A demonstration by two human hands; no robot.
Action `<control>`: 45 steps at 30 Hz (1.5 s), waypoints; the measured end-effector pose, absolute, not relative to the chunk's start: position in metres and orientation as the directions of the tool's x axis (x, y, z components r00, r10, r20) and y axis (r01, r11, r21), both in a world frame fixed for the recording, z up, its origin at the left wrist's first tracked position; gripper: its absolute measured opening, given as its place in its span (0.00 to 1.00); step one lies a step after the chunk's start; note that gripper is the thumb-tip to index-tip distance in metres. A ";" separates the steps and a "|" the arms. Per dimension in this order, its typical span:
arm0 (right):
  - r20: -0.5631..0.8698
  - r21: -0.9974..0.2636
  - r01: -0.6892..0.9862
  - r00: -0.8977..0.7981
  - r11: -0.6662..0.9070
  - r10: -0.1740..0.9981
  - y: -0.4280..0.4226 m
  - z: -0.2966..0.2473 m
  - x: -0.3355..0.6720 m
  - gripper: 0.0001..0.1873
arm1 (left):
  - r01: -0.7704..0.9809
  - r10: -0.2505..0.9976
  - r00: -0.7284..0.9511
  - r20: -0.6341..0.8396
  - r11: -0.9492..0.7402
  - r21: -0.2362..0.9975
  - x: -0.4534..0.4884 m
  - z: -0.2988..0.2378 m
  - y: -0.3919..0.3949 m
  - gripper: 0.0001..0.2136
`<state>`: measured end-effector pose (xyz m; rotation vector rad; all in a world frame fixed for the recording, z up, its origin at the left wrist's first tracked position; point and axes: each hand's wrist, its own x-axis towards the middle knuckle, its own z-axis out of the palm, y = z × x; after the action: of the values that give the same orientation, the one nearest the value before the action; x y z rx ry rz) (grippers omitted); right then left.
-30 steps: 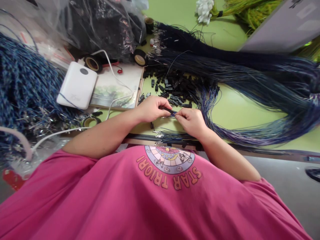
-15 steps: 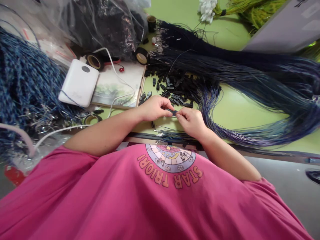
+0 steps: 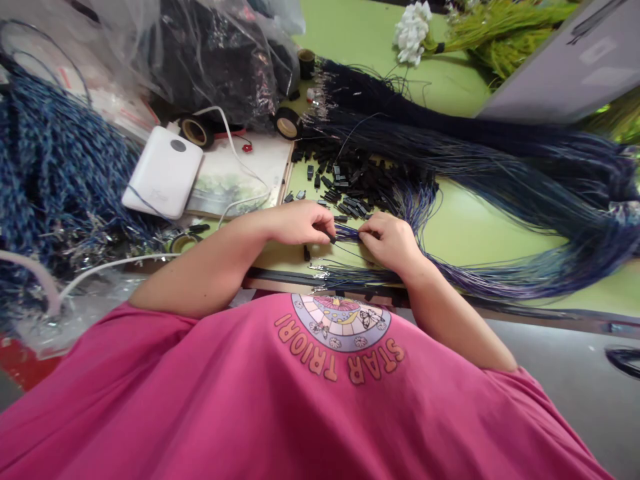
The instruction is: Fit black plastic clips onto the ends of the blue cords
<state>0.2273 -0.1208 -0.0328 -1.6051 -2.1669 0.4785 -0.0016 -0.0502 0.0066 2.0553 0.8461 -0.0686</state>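
Observation:
My left hand (image 3: 300, 223) is pinched shut on a small black connector (image 3: 333, 237) just above the table's near edge. My right hand (image 3: 387, 240) faces it, fingers pinched on thin blue wires (image 3: 346, 233) that run between the two hands. A heap of loose black connectors (image 3: 357, 181) lies just beyond my hands. More wire ends with metal tips (image 3: 325, 270) lie under my right wrist along the table edge.
Long dark blue wire bundles (image 3: 500, 160) sweep across the green table (image 3: 465, 227) to the right. A white power bank (image 3: 163, 172), a notebook (image 3: 235, 175), tape rolls (image 3: 287, 123), plastic bags (image 3: 210, 53) and a blue wire pile (image 3: 55, 173) crowd the left. White flowers (image 3: 411, 30) lie far back.
The view has shifted slightly. My hands have drawn a little apart, and blue wires now show stretched between them where the connector was held by both.

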 end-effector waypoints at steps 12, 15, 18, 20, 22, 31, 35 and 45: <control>0.273 -0.640 0.696 -0.190 0.325 0.943 -0.130 -0.019 0.228 0.06 | 0.413 0.638 0.727 -0.255 -0.110 0.904 0.009 -0.001 -0.057 0.08; 0.324 -0.650 0.648 -0.237 0.397 0.916 -0.132 -0.019 0.228 0.08 | 0.316 0.669 0.704 -0.240 0.008 0.949 0.015 -0.006 -0.060 0.07; 0.350 -0.671 0.647 -0.155 0.363 0.924 -0.132 -0.020 0.229 0.07 | 0.263 0.672 0.684 -0.284 0.136 0.955 0.020 -0.008 -0.064 0.06; 0.378 -0.646 0.665 -0.148 0.375 0.914 -0.133 -0.020 0.229 0.08 | 0.252 0.672 0.673 -0.309 0.185 0.950 0.021 -0.007 -0.065 0.06; 0.399 -0.610 0.683 -0.174 0.402 0.900 -0.134 -0.021 0.229 0.09 | 0.255 0.676 0.659 -0.330 0.211 0.944 0.021 -0.006 -0.065 0.06; 0.326 -0.485 0.788 -0.239 0.379 0.915 -0.137 -0.025 0.221 0.12 | 0.321 0.684 0.665 -0.301 0.102 0.942 0.020 -0.011 -0.063 0.08; 0.268 -0.499 0.772 -0.296 0.395 0.917 -0.137 -0.027 0.216 0.13 | 0.362 0.701 0.656 -0.280 0.034 0.932 0.024 -0.015 -0.065 0.06; 0.131 -0.631 0.733 -0.220 0.252 0.967 -0.133 -0.023 0.219 0.10 | 0.303 0.731 0.640 -0.239 0.046 0.952 0.027 -0.019 -0.065 0.07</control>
<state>0.2193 -0.1330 -0.0225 -1.5403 -2.0264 0.6106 0.0268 -0.0649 -0.0190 1.5414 0.8925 0.4038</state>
